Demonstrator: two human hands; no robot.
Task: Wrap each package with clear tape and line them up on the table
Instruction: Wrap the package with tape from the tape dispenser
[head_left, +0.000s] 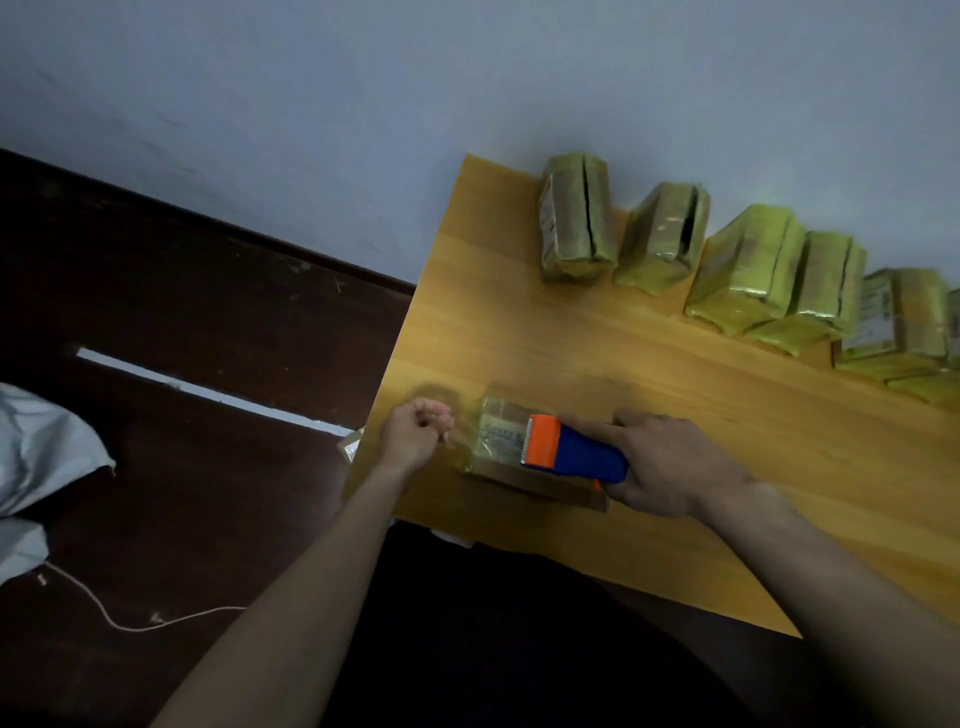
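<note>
A brown package (540, 483) lies flat near the front left corner of the wooden table (675, 415). My right hand (670, 467) grips a blue and orange tape dispenser (571, 449) held over the package, its toothed orange end pointing left. A strip of clear tape (467, 441) stretches from the dispenser toward my left hand (413, 434), which pinches its free end just past the package's left side. Several taped, yellowish packages (576, 218) stand in a row along the wall at the back of the table.
The table's left edge (395, 374) drops off to a dark floor. A small cardboard piece (350, 447) shows just beyond that edge. On the floor lie a grey-white bag (41, 457) and a thin cord (130, 623). A pale wall rises behind.
</note>
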